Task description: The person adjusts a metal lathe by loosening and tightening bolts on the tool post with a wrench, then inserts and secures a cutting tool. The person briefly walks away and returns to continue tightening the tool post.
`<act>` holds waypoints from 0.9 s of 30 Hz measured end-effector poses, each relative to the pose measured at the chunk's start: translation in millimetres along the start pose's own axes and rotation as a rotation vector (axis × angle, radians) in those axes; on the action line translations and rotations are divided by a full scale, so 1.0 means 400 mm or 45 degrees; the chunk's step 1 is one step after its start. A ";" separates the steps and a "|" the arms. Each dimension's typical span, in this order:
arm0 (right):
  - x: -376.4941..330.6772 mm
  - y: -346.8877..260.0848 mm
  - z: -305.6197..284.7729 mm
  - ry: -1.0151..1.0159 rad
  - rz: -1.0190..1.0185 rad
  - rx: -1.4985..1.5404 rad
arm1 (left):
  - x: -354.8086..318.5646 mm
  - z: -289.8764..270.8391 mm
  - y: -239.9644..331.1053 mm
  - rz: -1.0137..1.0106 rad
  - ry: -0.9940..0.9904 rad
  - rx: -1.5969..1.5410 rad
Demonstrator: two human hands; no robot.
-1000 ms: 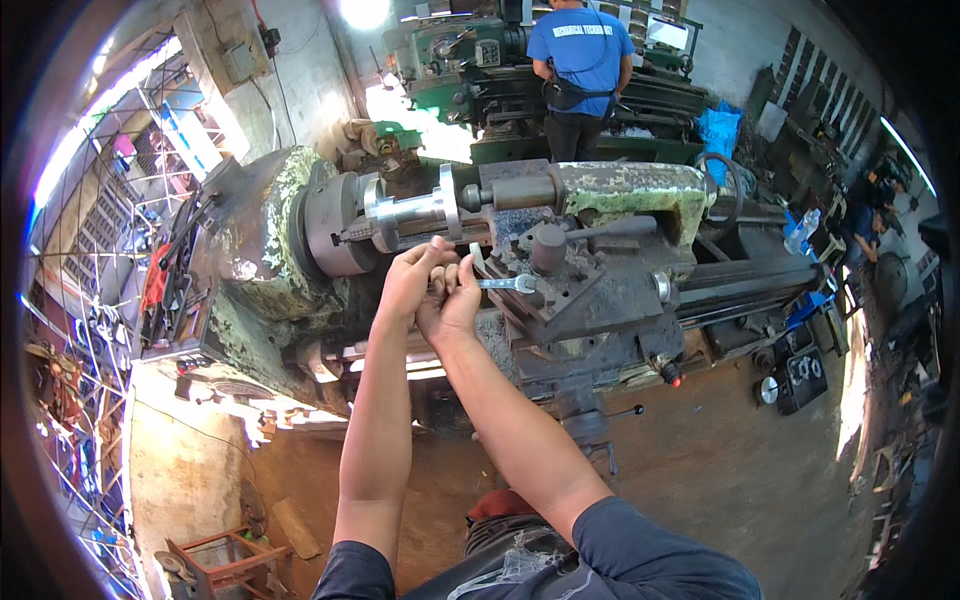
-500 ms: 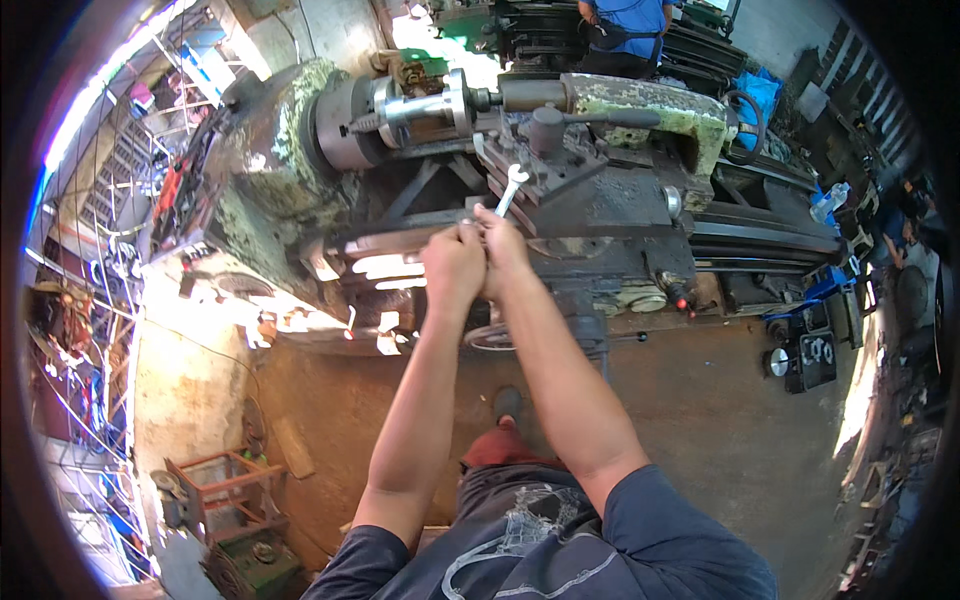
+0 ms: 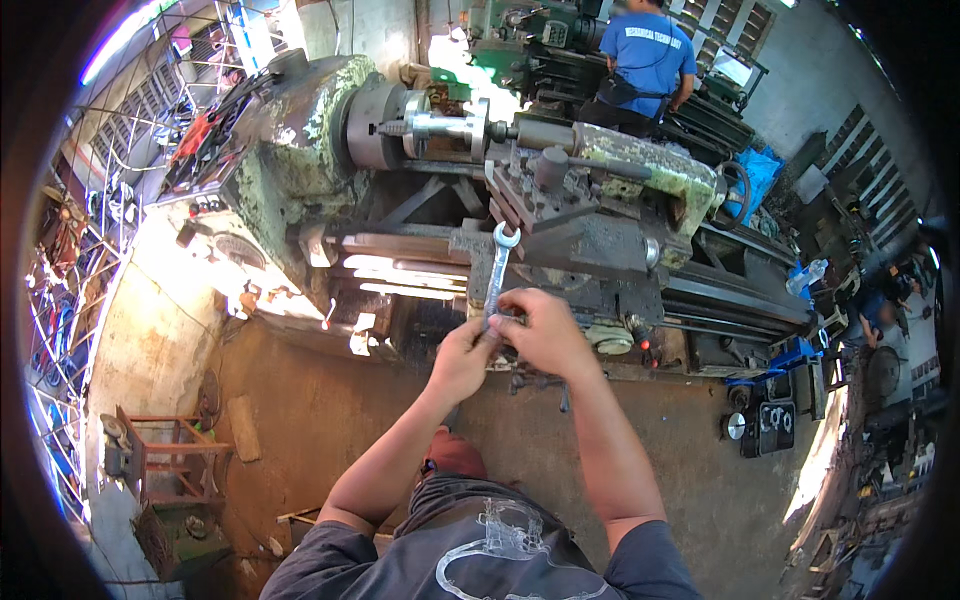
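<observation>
A silver open-ended wrench (image 3: pixel 498 262) points away from me, its jaw end toward the tool post (image 3: pixel 549 172) of the lathe. The lower end of the wrench is in my fingers. My left hand (image 3: pixel 464 358) is closed round that end from the left. From the right, my right hand (image 3: pixel 543 328) pinches it, the two hands touching. Beyond them a shiny flanged metal workpiece (image 3: pixel 445 125) sits between the lathe chuck (image 3: pixel 372 128) and the tailstock (image 3: pixel 610 150). What my palms cover is hidden.
A person in a blue shirt (image 3: pixel 648 55) stands at another machine behind the lathe. A red-brown stool frame (image 3: pixel 180 455) is on the floor at left. Black trays (image 3: pixel 776 428) with metal parts lie at right, near a blue plastic bag (image 3: pixel 755 185) farther back.
Both hands have drawn back toward me with the wrench, and more of its shaft now shows. The view has shifted, revealing more of the person behind.
</observation>
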State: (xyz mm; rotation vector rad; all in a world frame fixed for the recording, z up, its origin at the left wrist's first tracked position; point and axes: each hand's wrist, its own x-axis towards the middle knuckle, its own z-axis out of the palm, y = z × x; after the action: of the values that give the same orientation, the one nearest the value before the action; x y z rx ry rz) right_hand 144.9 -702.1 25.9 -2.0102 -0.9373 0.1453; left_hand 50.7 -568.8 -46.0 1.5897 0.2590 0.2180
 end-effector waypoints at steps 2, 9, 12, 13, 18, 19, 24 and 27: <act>0.085 -0.025 -0.049 0.263 -0.007 0.118 | 0.041 -0.071 -0.001 -0.009 0.102 -0.055; 0.442 -0.012 -0.084 0.138 0.307 -1.158 | 0.232 -0.316 -0.034 0.006 0.200 0.005; 0.487 0.007 -0.079 -0.040 0.385 -1.165 | 0.292 -0.398 -0.048 -0.015 0.228 0.156; 0.487 0.008 -0.085 -0.081 0.275 -1.145 | 0.312 -0.423 -0.051 -0.012 0.218 0.174; 0.481 -0.031 -0.107 0.012 -0.024 -0.821 | 0.418 -0.462 -0.048 -0.059 0.120 0.146; 0.488 -0.039 -0.102 0.076 0.009 -0.919 | 0.438 -0.458 -0.045 0.041 0.096 0.151; 0.551 -0.040 -0.047 -0.009 0.518 -1.270 | 0.516 -0.422 -0.027 -0.058 -0.087 0.099; 0.567 -0.028 -0.033 0.057 0.410 -1.293 | 0.538 -0.413 -0.020 0.033 -0.109 0.084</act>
State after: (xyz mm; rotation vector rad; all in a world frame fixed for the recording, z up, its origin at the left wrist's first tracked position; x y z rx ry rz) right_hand 304.9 -556.8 96.8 -3.0762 -0.6968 -0.2584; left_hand 206.9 -346.8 -52.5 1.6639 0.1812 0.1625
